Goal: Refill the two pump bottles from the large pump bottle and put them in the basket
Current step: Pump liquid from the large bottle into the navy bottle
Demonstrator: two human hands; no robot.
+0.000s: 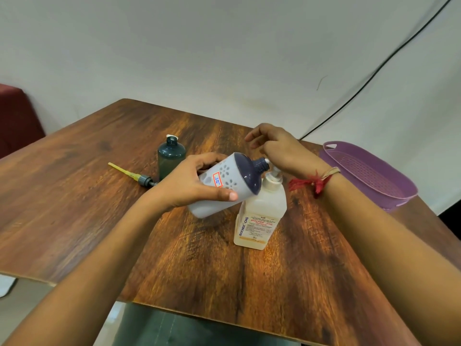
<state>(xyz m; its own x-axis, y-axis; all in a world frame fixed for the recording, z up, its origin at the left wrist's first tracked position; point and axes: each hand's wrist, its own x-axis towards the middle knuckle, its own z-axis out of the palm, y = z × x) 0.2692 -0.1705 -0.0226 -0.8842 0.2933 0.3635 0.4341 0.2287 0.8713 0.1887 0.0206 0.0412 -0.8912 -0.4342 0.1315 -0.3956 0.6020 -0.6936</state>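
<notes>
- Two small bottles to refill. One is a pale bottle (pixel 224 181) with a dark shoulder, held tilted above the counter (pixel 274 283), its open neck touching the spout of the large pump bottle (pixel 262 216). The other is a dark teal bottle (pixel 171 158), upright and uncapped, further back.
- Hands: the left hand (pixel 189 186) wraps the pale bottle's body, thumb in front. The right hand (pixel 277 148) lies over the large bottle's pump head, fingers loosely bent, gripping nothing.
- Handling, as judged: the pale bottle is probably light, stiff, smooth plastic, best held round the body as now. The large bottle is probably heavier and liable to tip under an off-centre press.
- Nearby: a loose pump (pixel 134 175) with a yellow tube lies left of the teal bottle. The purple basket (pixel 361 171) sits at the counter's right edge, well apart.
- In the way: only the right forearm lies between the bottles and the basket.
</notes>
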